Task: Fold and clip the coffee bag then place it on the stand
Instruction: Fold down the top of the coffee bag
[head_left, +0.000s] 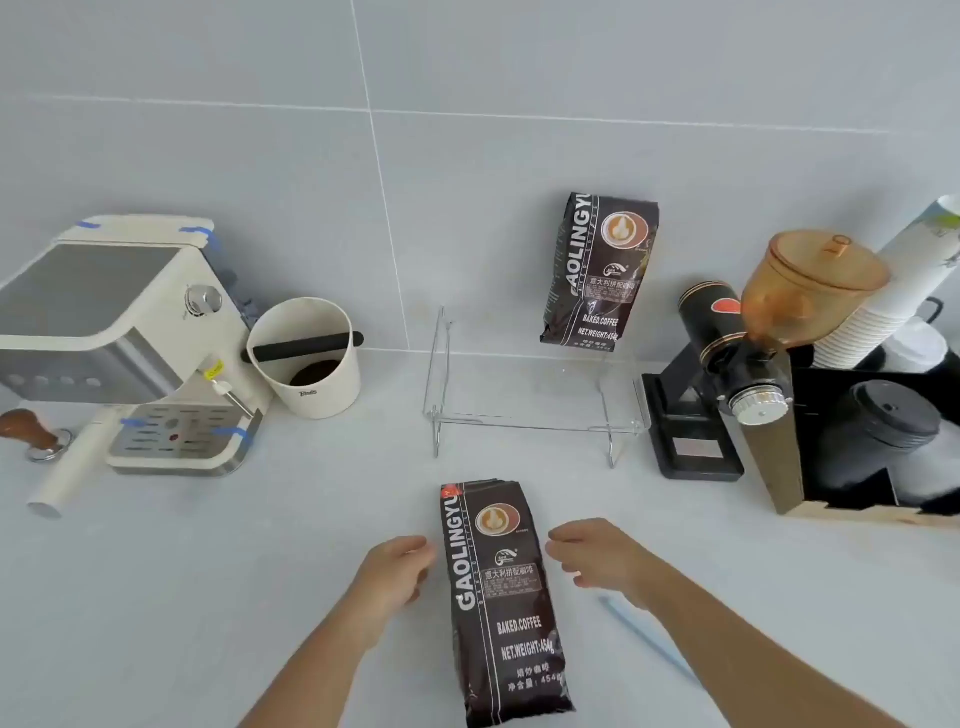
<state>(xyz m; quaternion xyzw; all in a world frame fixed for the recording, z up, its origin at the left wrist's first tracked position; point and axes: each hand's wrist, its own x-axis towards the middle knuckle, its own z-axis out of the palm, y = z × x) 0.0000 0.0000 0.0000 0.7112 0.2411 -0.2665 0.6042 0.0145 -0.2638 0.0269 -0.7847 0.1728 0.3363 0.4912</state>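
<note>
A dark brown coffee bag (504, 597) lies flat on the counter in front of me, its top end pointing away. My left hand (397, 571) hovers just left of it, fingers apart, not touching. My right hand (597, 558) is just right of the bag, also empty with fingers spread. A long pale blue clip (649, 642) lies on the counter under my right forearm, partly hidden. The clear acrylic stand (530, 410) with wire legs sits behind the bag. A second, identical coffee bag (597, 273) stands upright on the stand's right part, leaning on the wall.
An espresso machine (124, 338) stands at the left with a tamper (31, 431) and a white knock box (306, 358) beside it. A black coffee grinder (737, 358) with amber hopper, a paper cup stack (893, 291) and a black lid holder (878, 441) fill the right.
</note>
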